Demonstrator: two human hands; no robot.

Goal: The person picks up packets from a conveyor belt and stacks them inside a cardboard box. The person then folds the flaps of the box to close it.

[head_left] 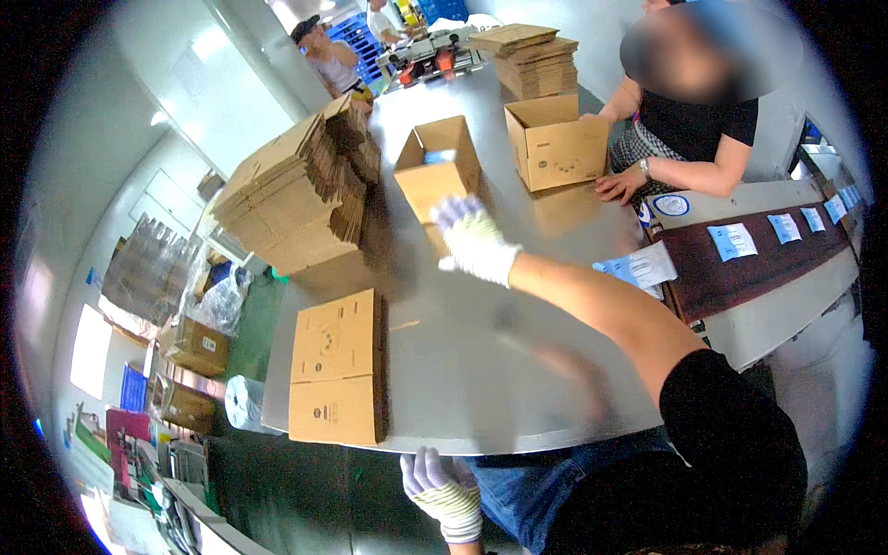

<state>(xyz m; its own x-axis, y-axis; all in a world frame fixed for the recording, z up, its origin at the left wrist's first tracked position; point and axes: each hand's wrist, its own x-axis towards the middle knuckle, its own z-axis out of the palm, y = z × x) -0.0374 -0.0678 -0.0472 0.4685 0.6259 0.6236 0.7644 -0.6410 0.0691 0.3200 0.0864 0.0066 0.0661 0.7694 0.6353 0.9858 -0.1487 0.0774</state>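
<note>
The right hand (474, 239), in a white glove, stretches across the steel tabletop (481, 370) with fingers spread, touching the near side of an open cardboard box (437, 171) that stands tilted mid-table; motion blur hides whether it grips. The left hand (444, 490), also gloved, hangs loosely curled and empty below the near edge. A push at that angle could tip the box over or slide it into the leaning stack of flat cartons (296, 199) beside it. Erected boxes: two, the second (557, 143) by a co-worker's hand (618, 187). One flattened carton (339, 365) lies near the left edge; a second stack (535, 60) stands farther off.
</note>
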